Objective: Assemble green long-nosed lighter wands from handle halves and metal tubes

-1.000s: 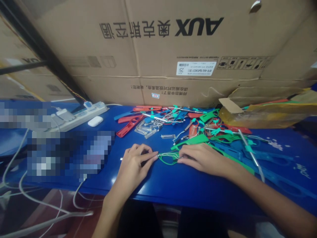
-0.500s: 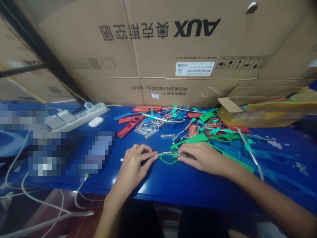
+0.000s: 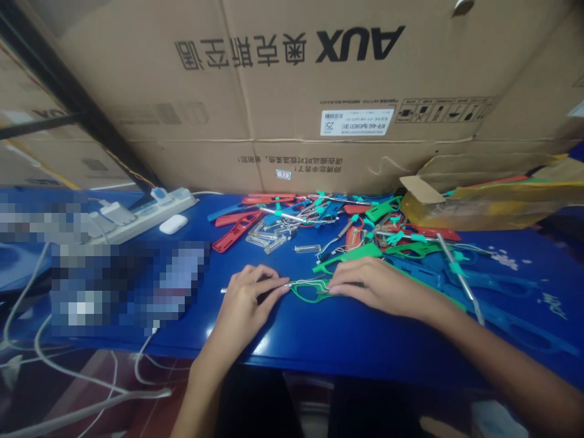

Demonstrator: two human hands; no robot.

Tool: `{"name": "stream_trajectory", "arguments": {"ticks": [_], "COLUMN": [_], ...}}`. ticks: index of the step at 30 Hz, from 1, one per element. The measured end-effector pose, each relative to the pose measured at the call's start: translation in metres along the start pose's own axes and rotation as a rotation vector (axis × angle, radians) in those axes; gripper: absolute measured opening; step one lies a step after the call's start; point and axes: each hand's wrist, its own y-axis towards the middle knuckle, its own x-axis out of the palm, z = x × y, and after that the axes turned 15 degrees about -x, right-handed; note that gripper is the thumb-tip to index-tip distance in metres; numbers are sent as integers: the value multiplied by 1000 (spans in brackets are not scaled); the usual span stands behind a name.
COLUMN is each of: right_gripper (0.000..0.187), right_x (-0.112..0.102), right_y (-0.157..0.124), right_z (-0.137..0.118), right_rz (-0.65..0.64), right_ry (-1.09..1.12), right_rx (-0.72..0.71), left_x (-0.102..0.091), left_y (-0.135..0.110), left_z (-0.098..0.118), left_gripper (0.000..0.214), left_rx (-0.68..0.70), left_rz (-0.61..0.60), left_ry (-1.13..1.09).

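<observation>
My left hand [image 3: 253, 292] pinches a thin metal tube [image 3: 223, 291], whose end pokes out to the left of the fingers. Thumb and forefinger meet at the tube's other end, by a green plastic lighter casing [image 3: 314, 298] with a looped trigger guard. My right hand [image 3: 369, 283] is closed at that casing's right part, fingertips pinched on it. White wires [image 3: 310, 281] run across the casing between both hands. The right fingers hide much of the casing, so I cannot tell whether they also grip a wire. Just behind lies another green lighter casing [image 3: 360, 252].
Red casings [image 3: 237, 232], clear small parts [image 3: 276, 243] and tubes with wires are heaped behind my hands. Blue casings [image 3: 511, 322] lie to the right, near a taped carton [image 3: 493, 207]. A power strip [image 3: 150, 213] and white earbud case [image 3: 173, 224] sit left. A large cardboard box [image 3: 274, 109] stands behind.
The view has shifted slightly. My right fingertips have moved a little on the green casing, while my left hand keeps its pinch on the tube.
</observation>
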Motion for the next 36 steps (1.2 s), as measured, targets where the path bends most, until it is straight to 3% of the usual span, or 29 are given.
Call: {"name": "stream_trajectory", "arguments": {"ticks": [9, 20, 25, 31, 36], "right_gripper": [18, 14, 17, 48, 42], "right_x": [3, 6, 1, 3, 10], "right_y": [4, 6, 0, -3, -2], "right_z": [1, 0, 3, -1, -1], "right_rz": [52, 56, 24, -92, -142], "right_ry": [64, 63, 5, -240, -362], "right_rx": [176, 195, 93, -54, -129], "left_x": [0, -1, 0, 0, 0], "left_y": [0, 0, 0, 0, 0], "left_z": [0, 0, 0, 0, 0], "left_gripper": [17, 16, 17, 17, 17], "left_rx": [3, -6, 0, 2, 6], "left_rz": [-3, -2, -1, -4, -4], "left_ry": [2, 8, 1, 4, -5]}}
